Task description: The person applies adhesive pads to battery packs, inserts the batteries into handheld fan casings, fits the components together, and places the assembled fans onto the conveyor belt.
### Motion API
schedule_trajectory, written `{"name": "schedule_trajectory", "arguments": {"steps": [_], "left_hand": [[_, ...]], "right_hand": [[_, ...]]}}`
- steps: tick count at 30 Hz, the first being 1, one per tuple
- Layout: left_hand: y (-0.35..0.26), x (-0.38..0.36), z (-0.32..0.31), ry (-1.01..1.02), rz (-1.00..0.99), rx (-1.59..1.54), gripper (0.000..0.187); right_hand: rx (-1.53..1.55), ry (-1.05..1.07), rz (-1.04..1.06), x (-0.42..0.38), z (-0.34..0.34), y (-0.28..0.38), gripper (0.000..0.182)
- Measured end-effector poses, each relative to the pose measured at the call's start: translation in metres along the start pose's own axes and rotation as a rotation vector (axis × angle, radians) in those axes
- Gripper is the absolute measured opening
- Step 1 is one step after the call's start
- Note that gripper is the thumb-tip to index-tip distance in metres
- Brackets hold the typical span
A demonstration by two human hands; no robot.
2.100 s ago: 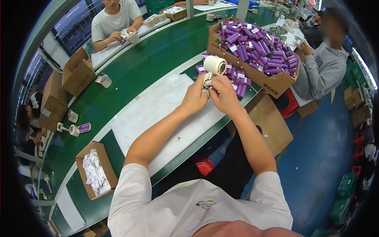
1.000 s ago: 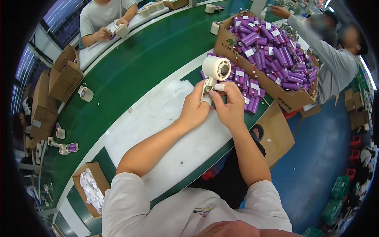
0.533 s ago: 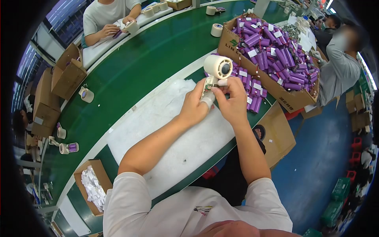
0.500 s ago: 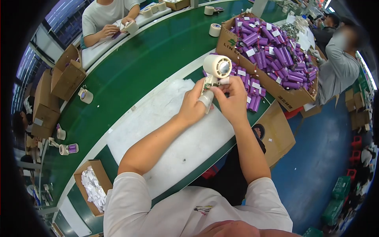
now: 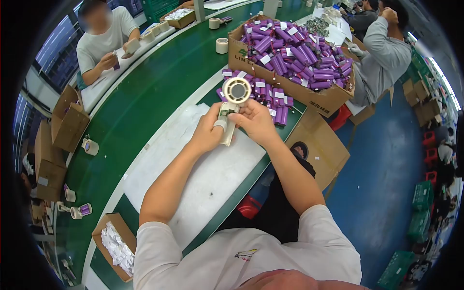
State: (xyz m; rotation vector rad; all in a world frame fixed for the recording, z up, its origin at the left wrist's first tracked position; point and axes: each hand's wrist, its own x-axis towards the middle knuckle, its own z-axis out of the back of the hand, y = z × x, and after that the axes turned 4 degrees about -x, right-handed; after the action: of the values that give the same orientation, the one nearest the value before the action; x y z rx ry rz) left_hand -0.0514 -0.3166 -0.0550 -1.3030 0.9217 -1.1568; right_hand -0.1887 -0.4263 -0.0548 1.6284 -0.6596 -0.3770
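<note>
A cream handheld fan (image 5: 237, 90) with a round barrel head is held up above the white work mat (image 5: 193, 179). Its open handle shows a small green circuit board (image 5: 227, 110) just below the head. My left hand (image 5: 209, 130) is closed around the handle from the left, a white wrap on one finger. On the other side, my right hand (image 5: 256, 123) grips near the neck, its thumb at the board and its fingers partly hidden behind. Just beyond the hands lie several purple battery packs (image 5: 279, 102) with white labels.
A large carton (image 5: 309, 94) heaped with purple packs stands at the back right. A box of white slips (image 5: 116, 246) sits at the lower left. Cream fan parts (image 5: 91, 147) stand on the green conveyor (image 5: 145, 104). Across it, a co-worker (image 5: 104, 41) handles parts.
The view has shifted, so the scene sits further left. The fan's head has turned to face me more squarely. Both hands keep hold of it; the co-worker opposite has moved their hands apart.
</note>
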Motion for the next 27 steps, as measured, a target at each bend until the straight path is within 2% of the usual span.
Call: {"name": "schedule_trajectory", "arguments": {"steps": [3,5,6,8,9,10,11,12,13,15,17,20,23,26,27], "left_hand": [[0.007,0.001,0.0,-0.065,0.03,0.003,0.045],[0.013,0.006,0.008,-0.012,-0.04,-0.05,0.041],[0.016,0.008,0.011,0.014,-0.073,-0.079,0.04],[0.019,0.008,0.014,0.08,0.099,-0.261,0.041],[0.017,0.007,0.015,0.114,0.188,-0.352,0.042],[0.013,0.006,0.02,0.191,0.227,-0.279,0.038],[0.014,0.007,0.019,0.192,0.215,-0.311,0.04],[0.015,0.008,0.019,0.192,0.205,-0.342,0.042],[0.016,0.008,0.02,0.193,0.194,-0.372,0.044],[0.02,0.012,0.024,0.082,0.14,-0.387,0.043],[0.02,0.016,0.023,-0.048,0.051,-0.385,0.044],[0.024,0.022,0.022,-0.115,0.004,-0.447,0.041],[0.025,0.021,0.019,-0.148,-0.009,-0.423,0.038],[0.028,0.019,0.02,-0.197,-0.06,-0.324,0.038],[0.026,0.019,0.018,-0.225,-0.086,-0.292,0.037]], "right_hand": [[-0.073,0.005,0.016,0.004,0.0,-0.009,0.027],[-0.122,0.035,0.043,0.008,0.004,-0.009,0.026],[-0.139,0.065,-0.012,0.007,0.005,-0.004,0.025],[-0.171,0.123,-0.122,0.004,0.01,0.007,0.024],[-0.232,0.13,-0.097,0.002,0.014,0.006,0.024],[-0.292,0.138,-0.072,0.001,0.018,0.003,0.023],[-0.353,0.147,-0.047,0.0,0.019,0.005,0.023],[-0.369,-0.016,0.107,-0.003,0.021,0.008,0.026],[-0.472,-0.166,0.065,-0.006,0.032,0.019,0.025],[-0.54,-0.434,0.236,-0.003,0.066,0.02,0.024],[-0.907,-0.41,0.263,-0.01,0.102,0.024,0.025],[-1.031,-0.301,0.358,-0.006,0.11,0.008,0.025],[-0.948,-0.309,0.395,0.0,0.107,0.009,0.019],[-0.579,-0.284,0.304,0.001,0.088,0.018,0.012],[-0.465,-0.209,0.277,0.0,0.075,0.025,0.011]]}}
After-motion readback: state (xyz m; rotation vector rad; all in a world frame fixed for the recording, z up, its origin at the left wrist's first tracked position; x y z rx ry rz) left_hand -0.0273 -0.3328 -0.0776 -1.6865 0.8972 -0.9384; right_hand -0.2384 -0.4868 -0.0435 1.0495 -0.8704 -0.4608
